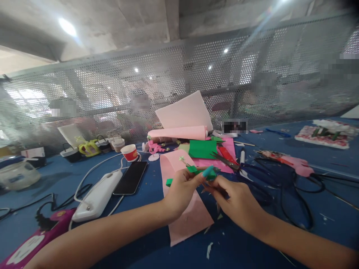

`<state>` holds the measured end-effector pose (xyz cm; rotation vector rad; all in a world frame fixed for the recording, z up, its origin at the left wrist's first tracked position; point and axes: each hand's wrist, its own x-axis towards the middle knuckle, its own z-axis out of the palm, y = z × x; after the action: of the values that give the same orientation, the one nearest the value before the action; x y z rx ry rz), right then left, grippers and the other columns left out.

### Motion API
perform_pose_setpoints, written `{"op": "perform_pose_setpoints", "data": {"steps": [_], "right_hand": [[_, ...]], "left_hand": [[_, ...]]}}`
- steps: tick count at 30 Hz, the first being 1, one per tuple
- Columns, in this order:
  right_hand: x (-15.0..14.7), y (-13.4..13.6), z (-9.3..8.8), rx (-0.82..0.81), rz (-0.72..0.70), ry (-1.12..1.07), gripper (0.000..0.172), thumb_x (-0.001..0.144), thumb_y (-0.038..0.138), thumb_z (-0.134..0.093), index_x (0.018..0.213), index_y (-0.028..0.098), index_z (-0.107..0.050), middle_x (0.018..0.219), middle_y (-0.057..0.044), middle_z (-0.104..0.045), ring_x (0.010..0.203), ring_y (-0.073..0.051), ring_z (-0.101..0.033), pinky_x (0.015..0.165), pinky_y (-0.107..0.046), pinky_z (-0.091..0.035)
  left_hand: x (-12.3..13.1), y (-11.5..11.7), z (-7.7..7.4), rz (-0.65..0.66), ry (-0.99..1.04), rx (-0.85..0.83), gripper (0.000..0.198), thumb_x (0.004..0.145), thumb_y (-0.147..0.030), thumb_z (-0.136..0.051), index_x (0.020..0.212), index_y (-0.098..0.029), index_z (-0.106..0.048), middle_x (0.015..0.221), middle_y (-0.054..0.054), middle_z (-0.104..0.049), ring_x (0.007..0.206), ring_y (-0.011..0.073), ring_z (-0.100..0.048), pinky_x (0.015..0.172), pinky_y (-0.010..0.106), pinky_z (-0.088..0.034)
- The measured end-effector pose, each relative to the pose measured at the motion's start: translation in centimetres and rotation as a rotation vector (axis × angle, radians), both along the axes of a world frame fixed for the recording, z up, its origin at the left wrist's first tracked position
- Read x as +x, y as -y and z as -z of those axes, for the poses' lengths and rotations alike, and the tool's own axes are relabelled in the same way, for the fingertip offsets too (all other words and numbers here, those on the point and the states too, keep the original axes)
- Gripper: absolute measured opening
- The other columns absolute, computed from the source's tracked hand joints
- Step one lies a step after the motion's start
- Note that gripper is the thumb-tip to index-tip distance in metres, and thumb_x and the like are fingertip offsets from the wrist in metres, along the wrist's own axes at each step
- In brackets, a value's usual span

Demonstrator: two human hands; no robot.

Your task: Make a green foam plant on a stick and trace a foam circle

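My left hand (181, 188) pinches a green paper strip (192, 169); a teal cover (208, 171) sits over its thumb tip. From the top of this hand rises a thin stick with a small pale-green star-shaped tip (181, 159). Close against it, my right hand (237, 198) has its fingers closed on the other end of the green strip; the exact grip is partly hidden. Beneath both hands lies a curling sheet of pink paper (190, 224). Just beyond them are a flat green sheet (202, 149) and open scissors (228, 162).
To the left lie a black phone (131, 178), a white power strip (98, 196) and a red-and-white paper cup (129, 153). A pink glue gun (298, 164) with a black cable lies at right. Behind stands a perforated metal screen (112, 93), with a pink paper roll (178, 133) before it.
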<state>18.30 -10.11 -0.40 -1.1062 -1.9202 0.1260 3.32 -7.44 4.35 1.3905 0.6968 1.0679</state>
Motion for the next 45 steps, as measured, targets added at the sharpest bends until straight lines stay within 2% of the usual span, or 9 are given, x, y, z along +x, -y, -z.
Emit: {"op": "perform_pose_setpoints", "data": {"steps": [6,10,13,16,21,25,30,35,45], "right_hand": [[0.0,0.1,-0.2,-0.067,-0.066,-0.083,0.011,0.087,0.017,-0.050,0.079,0.021,-0.056,0.066,0.000,-0.069,0.054,-0.016,-0.065,0.049,-0.025,-0.042],[0.2,0.1,-0.2,-0.141,-0.113,-0.165,0.011,0.089,0.023,-0.050,0.083,0.020,-0.058,0.067,0.000,-0.069,0.051,-0.015,-0.065,0.047,-0.024,-0.043],[0.3,0.0,-0.3,-0.184,-0.127,-0.185,0.015,0.091,0.028,-0.049,0.084,0.020,-0.060,0.067,-0.001,-0.070,0.052,-0.016,-0.066,0.050,-0.025,-0.047],[0.3,-0.2,-0.4,-0.219,-0.142,-0.202,0.017,0.092,0.029,-0.047,0.087,0.020,-0.061,0.065,-0.002,-0.069,0.051,-0.016,-0.066,0.051,-0.025,-0.049],[0.3,-0.3,-0.6,-0.257,-0.178,-0.280,0.019,0.091,0.032,-0.047,0.087,0.019,-0.060,0.075,-0.005,-0.073,0.047,-0.014,-0.066,0.047,-0.024,-0.052],[0.5,-0.4,-0.4,-0.272,-0.191,-0.315,0.017,0.090,0.031,-0.049,0.087,0.019,-0.060,0.076,-0.005,-0.072,0.049,-0.014,-0.067,0.047,-0.023,-0.054],[0.5,-0.7,-0.4,-0.299,-0.177,-0.346,0.018,0.090,0.033,-0.048,0.085,0.019,-0.059,0.077,-0.006,-0.073,0.048,-0.015,-0.067,0.046,-0.024,-0.054],[0.4,-0.7,-0.6,-0.334,-0.171,-0.365,0.019,0.089,0.036,-0.050,0.082,0.020,-0.057,0.076,-0.005,-0.072,0.047,-0.016,-0.067,0.045,-0.026,-0.054],[0.4,-0.8,-0.8,-0.351,-0.173,-0.364,0.020,0.089,0.037,-0.050,0.080,0.020,-0.056,0.072,-0.003,-0.071,0.046,-0.016,-0.067,0.045,-0.028,-0.054]], "left_hand": [[-0.3,-0.6,0.9,-0.018,-0.037,-0.004,0.035,0.067,-0.049,-0.073,0.073,-0.014,-0.072,0.067,0.004,-0.070,0.066,0.0127,-0.061,0.066,0.025,-0.049],[-0.4,-1.1,1.0,-0.004,-0.040,0.012,0.036,0.067,-0.049,-0.073,0.078,-0.014,-0.072,0.074,0.004,-0.071,0.067,0.0118,-0.061,0.067,0.025,-0.050],[-0.6,-1.4,0.8,0.003,-0.026,0.058,0.036,0.069,-0.045,-0.073,0.089,-0.016,-0.071,0.089,0.006,-0.072,0.079,0.0151,-0.064,0.073,0.028,-0.052],[-1.0,-2.0,0.7,0.041,-0.020,0.090,0.047,0.070,-0.040,-0.075,0.111,-0.018,-0.065,0.111,0.010,-0.067,0.098,0.0207,-0.064,0.082,0.032,-0.052],[-1.9,-3.5,1.1,0.247,-0.067,0.122,0.063,0.072,-0.036,-0.074,0.130,-0.023,-0.053,0.133,0.014,-0.055,0.117,0.0274,-0.055,0.091,0.037,-0.050],[-2.1,-3.9,1.3,0.364,-0.070,0.066,0.065,0.073,-0.039,-0.073,0.132,-0.023,-0.051,0.127,0.014,-0.060,0.114,0.0265,-0.058,0.089,0.037,-0.051],[-2.0,-4.2,1.5,0.270,-0.040,0.100,0.045,0.070,-0.037,-0.076,0.109,-0.017,-0.067,0.114,0.012,-0.067,0.101,0.0208,-0.064,0.091,0.034,-0.049],[-1.9,-4.5,1.6,0.231,0.041,0.090,0.042,0.062,-0.027,-0.082,0.099,-0.017,-0.066,0.101,0.007,-0.070,0.093,0.0171,-0.065,0.086,0.031,-0.050],[-1.9,-4.0,0.9,0.216,0.023,0.107,0.046,0.065,-0.028,-0.080,0.108,-0.017,-0.066,0.091,0.005,-0.067,0.082,0.0129,-0.062,0.078,0.026,-0.049]]}}
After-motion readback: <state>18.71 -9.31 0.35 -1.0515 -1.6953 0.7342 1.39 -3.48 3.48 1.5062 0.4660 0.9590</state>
